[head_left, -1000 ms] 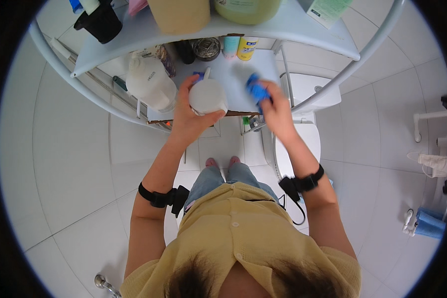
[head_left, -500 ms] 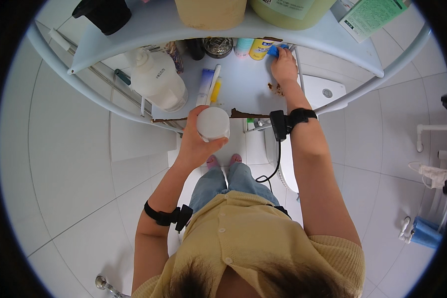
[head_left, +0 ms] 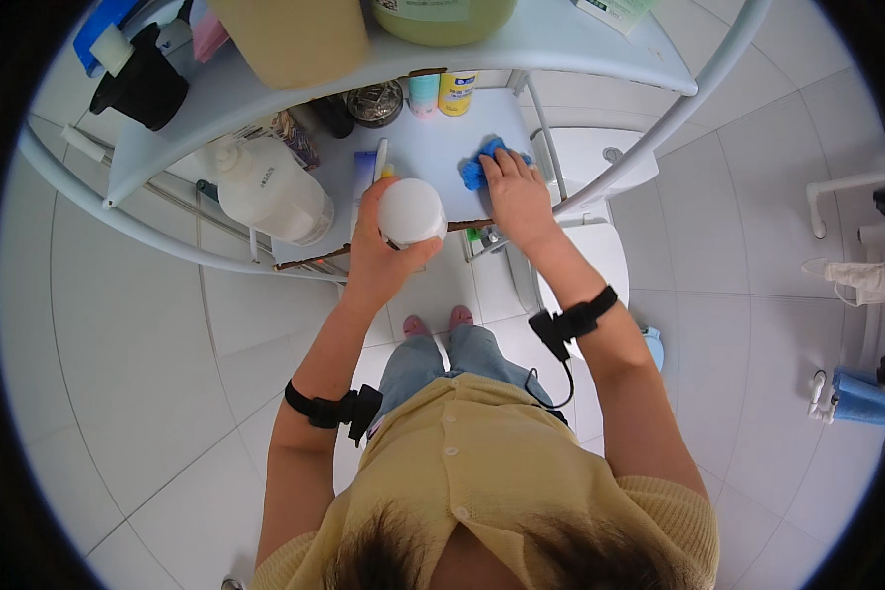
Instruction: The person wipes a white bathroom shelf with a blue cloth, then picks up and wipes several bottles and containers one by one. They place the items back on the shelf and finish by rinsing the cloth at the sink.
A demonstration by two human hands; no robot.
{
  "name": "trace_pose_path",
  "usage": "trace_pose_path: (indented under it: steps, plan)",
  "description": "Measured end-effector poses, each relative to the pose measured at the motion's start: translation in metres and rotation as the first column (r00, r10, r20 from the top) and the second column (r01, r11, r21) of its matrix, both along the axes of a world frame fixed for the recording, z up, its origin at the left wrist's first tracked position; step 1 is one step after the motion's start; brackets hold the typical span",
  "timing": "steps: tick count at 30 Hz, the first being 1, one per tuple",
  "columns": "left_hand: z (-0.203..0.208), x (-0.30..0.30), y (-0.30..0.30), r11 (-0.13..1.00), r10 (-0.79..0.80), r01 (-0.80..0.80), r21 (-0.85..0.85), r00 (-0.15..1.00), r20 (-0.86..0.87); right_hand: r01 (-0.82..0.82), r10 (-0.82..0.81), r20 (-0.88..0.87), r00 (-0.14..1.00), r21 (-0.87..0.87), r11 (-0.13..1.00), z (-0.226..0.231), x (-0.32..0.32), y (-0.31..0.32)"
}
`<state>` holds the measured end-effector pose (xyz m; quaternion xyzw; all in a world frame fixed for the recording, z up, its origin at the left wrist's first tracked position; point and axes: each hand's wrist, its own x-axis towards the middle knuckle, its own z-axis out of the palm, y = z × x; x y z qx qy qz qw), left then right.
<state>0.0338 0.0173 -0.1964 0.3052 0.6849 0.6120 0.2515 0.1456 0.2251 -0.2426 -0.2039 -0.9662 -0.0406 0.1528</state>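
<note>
My left hand (head_left: 379, 251) is closed round a white jar (head_left: 411, 211) with a white lid, held just in front of the lower shelf's edge. My right hand (head_left: 517, 197) presses a crumpled blue cloth (head_left: 484, 162) onto the right part of the light blue lower shelf (head_left: 442, 157). Left of the cloth, a blue and white tube (head_left: 362, 175) lies on that shelf, partly hidden by my left hand. Toward the back stand a yellow can (head_left: 456, 93), a teal and pink container (head_left: 424, 96) and a dark round jar (head_left: 375, 103).
A white pump bottle (head_left: 270, 192) stands at the lower shelf's left. The upper shelf (head_left: 521, 54) overhangs, bearing a beige container (head_left: 290, 39), a green-liquid container (head_left: 442, 20) and a black cup (head_left: 143, 84). Curved rails (head_left: 649, 147) frame the rack. A white toilet (head_left: 600, 261) stands at right.
My right hand has drawn the blue cloth from beside the yellow can toward the shelf's front. Brown crumbs seen there before no longer show. The view has shifted; my left hand still holds the jar.
</note>
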Motion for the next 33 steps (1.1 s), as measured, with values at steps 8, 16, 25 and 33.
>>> trace_pose_path:
  steps: [8, 16, 25, 33]
  plan:
    - [-0.010, -0.004, 0.015, 0.998, 0.051, -0.045, 0.045, 0.990, -0.132, -0.166, 0.152, -0.071, 0.986, -0.546, 0.821, 0.034, 0.039, -0.041]
    - [-0.001, 0.002, 0.014, 1.000, -0.017, 0.022, 0.013, 0.951, -0.309, -0.314, -0.416, -0.095, 0.904, -0.810, -0.496, 0.113, 0.041, -0.037]
    - [-0.005, 0.015, 0.019, 0.993, -0.012, 0.058, 0.101, 0.915, -0.402, -0.319, 0.118, -0.392, 0.912, -0.499, 0.806, 0.099, 0.020, -0.066]
    - [0.003, 0.000, 0.017, 0.968, -0.238, 0.234, 0.089, 0.970, 0.038, -0.590, 0.500, -0.326, 0.803, -0.315, 0.743, 0.110, 0.035, -0.055]
